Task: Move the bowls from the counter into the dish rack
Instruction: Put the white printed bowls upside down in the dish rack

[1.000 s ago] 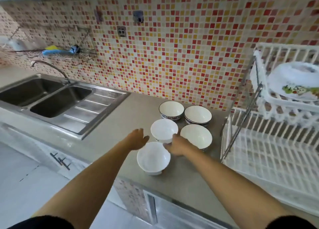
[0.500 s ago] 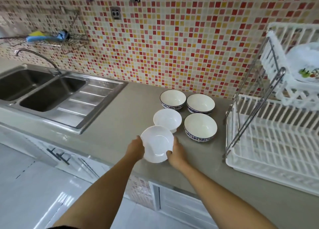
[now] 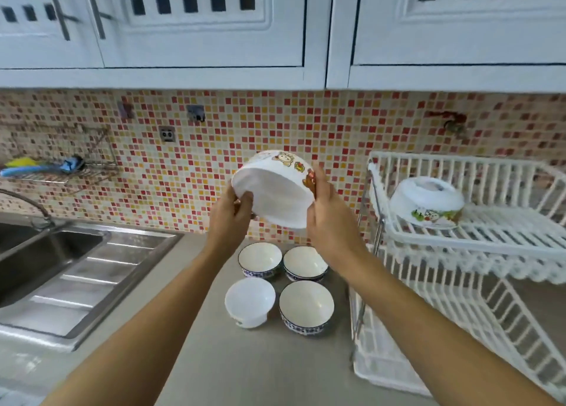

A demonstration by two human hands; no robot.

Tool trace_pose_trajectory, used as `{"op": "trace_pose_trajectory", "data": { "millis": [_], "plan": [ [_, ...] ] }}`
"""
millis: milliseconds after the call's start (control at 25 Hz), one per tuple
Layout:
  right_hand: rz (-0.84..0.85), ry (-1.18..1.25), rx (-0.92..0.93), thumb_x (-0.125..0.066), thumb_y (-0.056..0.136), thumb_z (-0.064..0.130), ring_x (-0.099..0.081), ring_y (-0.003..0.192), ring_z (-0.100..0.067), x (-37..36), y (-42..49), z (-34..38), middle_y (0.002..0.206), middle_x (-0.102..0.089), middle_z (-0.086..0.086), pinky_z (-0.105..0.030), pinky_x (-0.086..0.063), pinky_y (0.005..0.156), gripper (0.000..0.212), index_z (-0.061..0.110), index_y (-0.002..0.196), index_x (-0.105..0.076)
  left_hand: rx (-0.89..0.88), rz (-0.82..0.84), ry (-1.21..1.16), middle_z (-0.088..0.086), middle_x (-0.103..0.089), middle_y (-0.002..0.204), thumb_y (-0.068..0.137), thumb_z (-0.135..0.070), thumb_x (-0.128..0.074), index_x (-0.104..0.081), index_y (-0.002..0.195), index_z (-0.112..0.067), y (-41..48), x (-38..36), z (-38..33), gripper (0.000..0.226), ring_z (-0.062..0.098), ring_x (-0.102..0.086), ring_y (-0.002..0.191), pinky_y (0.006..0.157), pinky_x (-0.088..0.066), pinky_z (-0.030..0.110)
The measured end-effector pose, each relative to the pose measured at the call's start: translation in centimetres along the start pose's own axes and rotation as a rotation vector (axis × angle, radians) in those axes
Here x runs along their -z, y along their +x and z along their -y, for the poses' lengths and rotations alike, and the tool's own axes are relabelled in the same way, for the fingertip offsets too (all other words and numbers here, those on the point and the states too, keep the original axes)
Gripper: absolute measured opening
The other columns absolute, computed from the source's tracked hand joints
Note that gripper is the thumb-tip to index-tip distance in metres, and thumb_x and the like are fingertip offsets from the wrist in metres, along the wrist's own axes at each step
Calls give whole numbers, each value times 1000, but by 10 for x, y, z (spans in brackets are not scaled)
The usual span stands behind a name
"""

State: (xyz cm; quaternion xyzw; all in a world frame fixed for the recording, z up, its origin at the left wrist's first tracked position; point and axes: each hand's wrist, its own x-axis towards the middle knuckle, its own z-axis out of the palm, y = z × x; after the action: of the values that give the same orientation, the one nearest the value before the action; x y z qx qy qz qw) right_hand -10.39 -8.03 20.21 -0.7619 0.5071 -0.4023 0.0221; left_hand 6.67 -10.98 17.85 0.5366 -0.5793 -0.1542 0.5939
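Kitchen w/ white upper cabinets, a red-orange-yellow mosaic tile backsplash, and a grey stone-look counter (image 3: 245,359); steel double sink (image 3: 61,271) at left, white plastic two-tier dish rack (image 3: 477,240) at right. One white round bowl w/ cartoon print (image 3: 427,202) already sits upside down on the rack's upper tier.

Step in hand: carrying a bowl across. A white plastic bowl w/ cartoon decals on its outside (image 3: 275,188) is held up in the air in front of the backsplash, tilted so the opening faces the camera and down-left, above the bowls left on the counter and just left of the rack's top tier. Left hand (image 3: 229,215) grips its left rim, fingers curled over the edge into the inside; right hand (image 3: 329,218) clamps the right side, thumb and fingers along the outer wall. Both closed on the bowl.

Still on the counter, in a tight 2x2 cluster: three white ceramic bowls w/ blue patterned bands (image 3: 306,306) and one plain white plastic bowl (image 3: 249,301), all upright.

Next move, prob.: shift the bowl right, finish turning it mouth-down, and set it on the top tier beside the one there w/o knocking it. Needs clearance over the rack's raised side rail. Then four more trips.
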Motion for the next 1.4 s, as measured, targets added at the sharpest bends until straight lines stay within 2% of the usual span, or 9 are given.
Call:
{"op": "trace_pose_trajectory", "data": {
  "millis": [160, 320, 440, 560, 760, 840, 920, 1120, 1400],
  "plan": [
    [-128, -272, 154, -43, 93, -2, -57, 75, -31, 84, 26, -27, 144, -34, -13, -41, -47, 65, 77, 22, 149, 3, -303, 64, 82, 1, -63, 107, 99, -21, -42, -44, 138, -14, 27, -33, -75, 40, 7, -58, 74, 54, -46, 6],
    [-127, -516, 199, -46, 88, -8, -52, 54, -32, 141, 37, -81, 146, -28, -21, -41, -44, 52, 82, 17, 149, 3, -551, 318, 101, 9, -53, 137, 84, -19, -55, -26, 143, -39, 36, -77, -121, 69, 23, -60, 108, 88, -56, 39],
    [-121, -591, 196, -47, 84, -11, -44, 48, -27, 172, 40, -143, 147, -25, -24, -35, -37, 45, 89, 18, 148, 7, -448, 643, -89, 4, -37, 151, 77, -32, -53, -23, 142, -44, 35, -131, -141, 73, 27, -50, 124, 95, -51, 41],
    [-84, -555, 166, -45, 90, -5, -44, 58, -22, 179, 42, -163, 152, -19, -18, -35, -40, 51, 86, 24, 145, 15, -467, 642, 15, 5, -39, 150, 79, -65, -47, -19, 134, -61, 40, -149, -138, 62, 30, -49, 127, 99, -45, 56],
    [43, -440, 98, -54, 92, 21, -55, 104, -27, 195, 40, -219, 157, -7, -5, -38, -48, 84, 83, 23, 149, 6, -452, 721, 64, 3, -50, 139, 77, -63, -54, -25, 131, -61, 48, -205, -140, 62, 22, -59, 116, 94, -53, 49],
    [216, -289, 46, -48, 83, 58, -22, 139, -20, 196, 43, -238, 158, 12, 6, -39, -23, 108, 93, 30, 147, 13, -449, 742, 80, 2, -49, 136, 78, -58, -61, -30, 132, -50, 51, -219, -137, 62, 23, -58, 116, 93, -54, 47],
    [326, -99, 6, -31, 73, 73, 9, 141, -9, 197, 49, -254, 155, 22, 10, -34, -3, 109, 95, 33, 146, 14, -430, 764, 114, 1, -42, 137, 76, -54, -65, -34, 131, -44, 54, -232, -131, 64, 24, -53, 120, 95, -53, 46],
    [452, -26, -3, -32, 94, 49, 16, 144, -12, 177, 60, -287, 157, 19, 2, -43, -2, 120, 73, 26, 148, 13, -365, 808, 312, -2, -27, 153, 67, -64, -69, -27, 136, -46, 59, -255, -108, 83, 27, -34, 137, 108, -40, 53],
    [589, 2, -62, -40, 94, 48, 0, 144, -18, 164, 64, -304, 155, 12, 12, -41, -11, 119, 67, 31, 147, -2, -392, 842, 562, 0, -34, 142, 70, -43, -77, -34, 134, -31, 55, -264, -110, 78, 18, -40, 114, 105, -43, 42]
  ]
}}
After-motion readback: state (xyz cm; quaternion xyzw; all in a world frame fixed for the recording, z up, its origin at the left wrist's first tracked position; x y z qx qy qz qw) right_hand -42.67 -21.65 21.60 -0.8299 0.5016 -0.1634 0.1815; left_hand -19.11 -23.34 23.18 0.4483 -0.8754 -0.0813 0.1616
